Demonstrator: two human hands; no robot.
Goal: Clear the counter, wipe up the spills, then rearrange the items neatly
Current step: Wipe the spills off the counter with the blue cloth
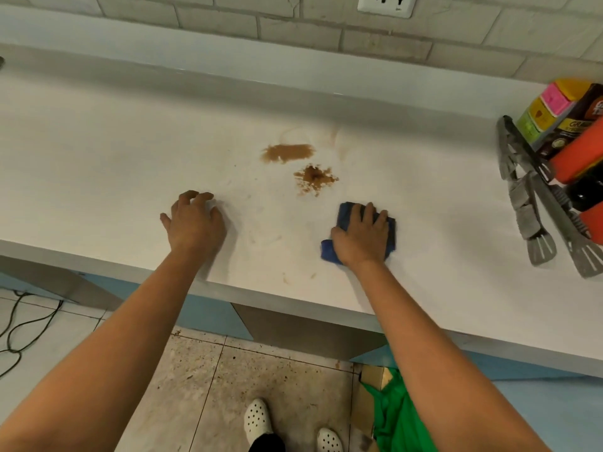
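Note:
Two brown spills mark the white counter point(98, 151): a smeared patch point(287, 152) farther back and a splattered one point(315, 178) just in front of it. Faint brown smears lie nearer the front edge. My right hand point(360, 234) presses flat on a folded blue cloth point(391, 230), a little in front and to the right of the spills. My left hand point(195, 221) rests on the bare counter to the left of the spills, fingers loosely bent, holding nothing.
At the right edge stand coloured packets point(551, 107), orange and dark bottles point(584, 164) and metal tongs and spatulas point(535, 203). A wall socket point(386, 4) sits on the tiled wall. Below are a green bag point(394, 415), a cable point(19, 327) and my shoes.

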